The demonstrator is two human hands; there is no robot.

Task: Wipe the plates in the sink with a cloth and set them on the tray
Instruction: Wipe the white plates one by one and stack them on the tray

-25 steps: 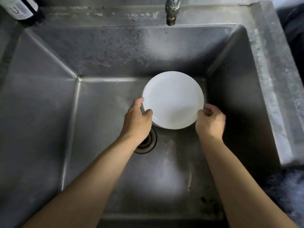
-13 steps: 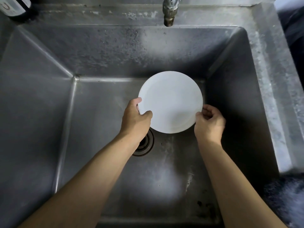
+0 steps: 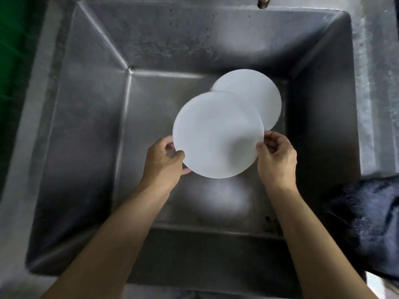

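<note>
I hold a white round plate (image 3: 218,134) above the floor of the steel sink (image 3: 86,147). My left hand (image 3: 164,161) grips its left rim, thumb on top and fingers beneath. On the opposite rim my right hand (image 3: 275,157) pinches the plate. A second white plate (image 3: 259,98) lies further back on the sink floor, partly covered by the lifted one. A dark fuzzy cloth (image 3: 371,221) lies on the sink's right edge.
The tap spout (image 3: 263,2) hangs over the back wall of the sink. Something green (image 3: 13,50) stands beyond the sink's left rim. The drain is hidden under the held plate.
Both hands have lifted the top plate off the stack and drawn it toward me and to the left, uncovering the plate beneath. The camera has moved closer and shifted left.
</note>
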